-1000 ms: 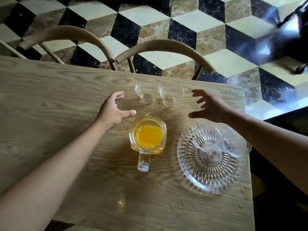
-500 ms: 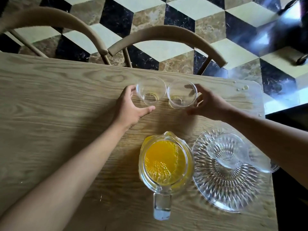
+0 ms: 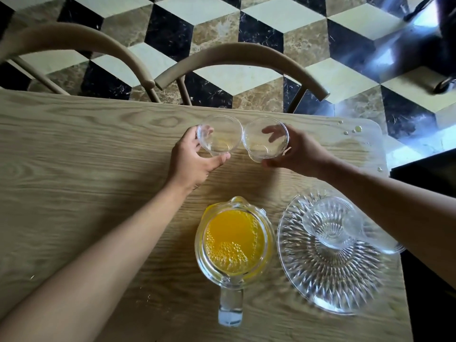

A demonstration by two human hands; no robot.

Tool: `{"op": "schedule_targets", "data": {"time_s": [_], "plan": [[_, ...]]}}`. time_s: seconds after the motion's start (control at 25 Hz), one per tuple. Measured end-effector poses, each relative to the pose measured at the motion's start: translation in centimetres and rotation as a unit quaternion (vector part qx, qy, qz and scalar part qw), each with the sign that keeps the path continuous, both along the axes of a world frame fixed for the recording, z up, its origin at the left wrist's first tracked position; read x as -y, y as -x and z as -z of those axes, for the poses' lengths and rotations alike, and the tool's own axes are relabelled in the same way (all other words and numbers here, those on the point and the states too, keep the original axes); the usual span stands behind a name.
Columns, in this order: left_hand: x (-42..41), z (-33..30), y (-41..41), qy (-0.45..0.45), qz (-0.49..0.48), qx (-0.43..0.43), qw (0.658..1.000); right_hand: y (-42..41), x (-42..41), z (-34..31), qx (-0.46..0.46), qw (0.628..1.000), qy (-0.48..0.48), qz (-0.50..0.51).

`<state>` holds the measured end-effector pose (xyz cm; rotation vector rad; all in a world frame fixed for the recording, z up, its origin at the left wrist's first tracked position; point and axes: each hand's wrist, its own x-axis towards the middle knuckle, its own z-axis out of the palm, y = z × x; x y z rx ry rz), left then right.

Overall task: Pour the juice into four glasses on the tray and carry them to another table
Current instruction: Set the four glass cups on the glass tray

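Note:
Two empty clear glasses stand side by side near the table's far edge. My left hand (image 3: 191,160) grips the left glass (image 3: 219,134), thumb in front and fingers behind. My right hand (image 3: 299,153) grips the right glass (image 3: 265,139) the same way. Closer to me stands a glass jug (image 3: 234,243) of orange juice, its handle pointing toward me. To its right lies a cut-glass tray (image 3: 320,280) bearing two more empty glasses: one (image 3: 330,223) in plain view, the other (image 3: 380,240) partly hidden under my right forearm.
The wooden table (image 3: 86,181) ends just right of the tray. Two curved chair backs (image 3: 241,58) stand against its far edge. A few juice droplets (image 3: 355,130) lie at the far right corner. Chequered tile floor lies beyond.
Both hands reached forward past the jug and closed round the two far glasses. The camera moved in closer over the table.

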<state>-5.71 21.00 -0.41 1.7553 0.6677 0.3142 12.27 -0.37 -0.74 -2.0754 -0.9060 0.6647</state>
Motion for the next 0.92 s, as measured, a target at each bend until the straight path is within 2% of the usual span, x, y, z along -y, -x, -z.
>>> {"op": "schedule_targets", "data": {"time_s": [0.2, 0.48, 0.72, 0.92], "plan": [[0.3, -3.8, 0.7, -0.016, 0.011, 0.008, 1.000, 0.3, 1.1, -3.3, 0.011, 1.000, -0.024, -0.003], [1.8, -13.9, 1.7, -0.077, 0.015, 0.038, 0.996, 0.6, 4.4, -11.3, 0.064, 0.995, -0.080, 0.008], [9.0, -21.8, 4.3, -0.154, 0.010, 0.050, 0.987, 2.9, 12.1, -17.7, 0.095, 0.989, -0.113, 0.007], [15.9, -22.4, 7.1, -0.203, 0.005, 0.050, 0.978, 5.3, 18.5, -17.8, 0.115, 0.986, -0.112, 0.034]]}}
